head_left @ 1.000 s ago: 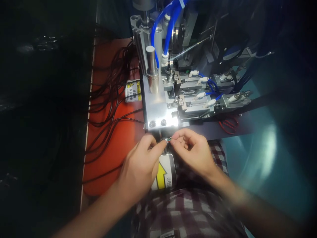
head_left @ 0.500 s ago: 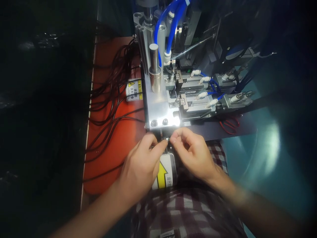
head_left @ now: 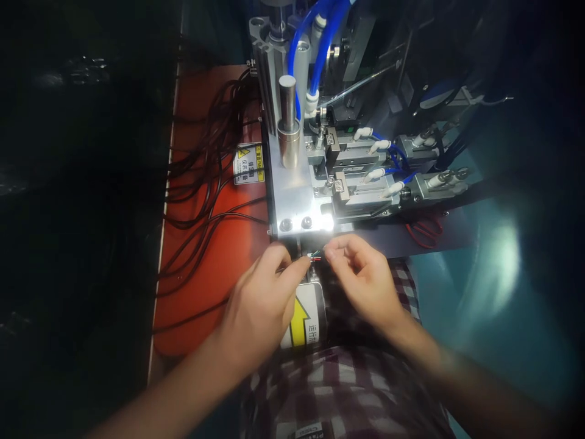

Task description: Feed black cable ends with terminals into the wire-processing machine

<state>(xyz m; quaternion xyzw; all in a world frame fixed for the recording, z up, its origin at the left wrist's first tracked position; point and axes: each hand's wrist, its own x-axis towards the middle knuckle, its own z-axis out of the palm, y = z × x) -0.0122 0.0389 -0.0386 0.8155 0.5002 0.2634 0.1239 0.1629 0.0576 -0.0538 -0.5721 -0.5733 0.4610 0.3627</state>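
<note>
My left hand pinches the end of a cable between thumb and forefinger, close to the front of the machine. Thin red and green wires stick out to the right of its fingertips. A short gap separates them from my right hand, whose thumb and forefinger are pressed together; anything between those fingers is too small to make out. Just beyond both hands is a shiny metal plate with two bolts. Below the wires sits a white label with a yellow arrow.
Black cables spread over the orange surface on the left, near a warning label. Pneumatic slides with white fittings and blue hoses stand behind. Red-handled tool lies at right.
My right hand has drawn slightly right, away from the left fingertips. The red and green wire ends now show in the gap. My left hand stays nearly in place.
</note>
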